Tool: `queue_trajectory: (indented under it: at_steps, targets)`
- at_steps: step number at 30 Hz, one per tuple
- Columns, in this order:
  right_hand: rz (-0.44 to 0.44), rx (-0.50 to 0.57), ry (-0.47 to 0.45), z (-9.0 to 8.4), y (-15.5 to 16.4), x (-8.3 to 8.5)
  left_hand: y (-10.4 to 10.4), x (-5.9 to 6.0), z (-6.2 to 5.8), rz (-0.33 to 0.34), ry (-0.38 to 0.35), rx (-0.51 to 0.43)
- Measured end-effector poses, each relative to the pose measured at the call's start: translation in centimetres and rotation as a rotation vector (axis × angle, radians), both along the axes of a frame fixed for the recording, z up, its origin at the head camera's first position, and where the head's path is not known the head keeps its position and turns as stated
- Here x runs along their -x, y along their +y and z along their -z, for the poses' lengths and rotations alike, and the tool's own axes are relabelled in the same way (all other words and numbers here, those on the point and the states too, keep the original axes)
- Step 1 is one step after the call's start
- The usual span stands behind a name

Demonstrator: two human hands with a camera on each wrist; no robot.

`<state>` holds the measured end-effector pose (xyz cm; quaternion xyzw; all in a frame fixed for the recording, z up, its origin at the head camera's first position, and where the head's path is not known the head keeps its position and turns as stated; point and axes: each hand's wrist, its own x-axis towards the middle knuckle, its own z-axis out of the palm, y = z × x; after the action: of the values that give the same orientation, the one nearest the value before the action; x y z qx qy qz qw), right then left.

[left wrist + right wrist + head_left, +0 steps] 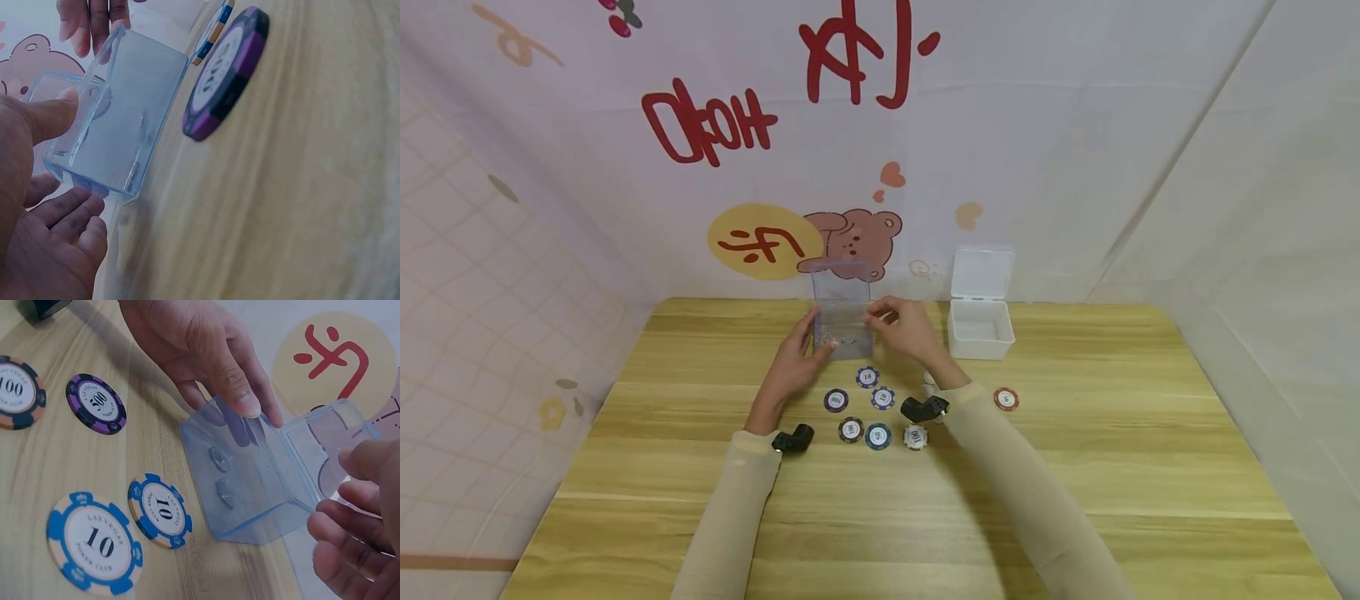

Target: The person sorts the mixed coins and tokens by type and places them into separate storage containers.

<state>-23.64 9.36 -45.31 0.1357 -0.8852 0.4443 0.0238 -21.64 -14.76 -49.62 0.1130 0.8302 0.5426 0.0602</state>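
Note:
A clear blue-tinted plastic box (842, 333) stands on the wooden table (1075, 467) with its lid (841, 279) raised. My left hand (793, 367) grips the box's left wall; the thumb (240, 403) lies on the rim and the fingers show through the plastic. My right hand (910, 329) holds the right side, its curled fingers (340, 515) by the lid (325, 437). The box (125, 112) looks empty. Several poker chips lie just in front of it: a blue 10 (159, 509), a purple 500 (95, 403), a 100 (15, 392).
A white plastic box (979, 329) with its lid up stands right of the clear one. A red chip (1006, 398) lies alone at the right. More chips (877, 435) sit between my forearms. Printed fabric walls enclose the table on three sides.

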Motion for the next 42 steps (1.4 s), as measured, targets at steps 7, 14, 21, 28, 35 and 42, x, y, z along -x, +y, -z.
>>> queue_trajectory:
  at_steps: [7,14,21,28,35,42]
  targets:
    - [-0.034,-0.007,-0.022,-0.2,0.5,-0.5,-0.1,-0.2,0.0,-0.013,-0.018,0.004]
    - [-0.044,-0.032,-0.024,-0.1,1.4,-0.9,0.0,-0.1,0.2,-0.004,-0.017,-0.002]
    - [-0.060,-0.019,-0.038,0.1,2.4,-1.6,0.0,0.1,0.4,-0.002,-0.004,0.003]
    - [-0.083,-0.037,0.007,-0.4,3.3,-2.6,0.1,0.0,0.4,-0.006,-0.007,-0.009]
    - [-0.104,-0.060,0.042,-0.3,4.3,-3.5,0.1,0.0,0.3,-0.010,-0.006,-0.002]
    - [-0.115,-0.097,0.068,-0.3,5.5,-4.9,0.1,0.0,0.2,-0.013,-0.003,-0.003]
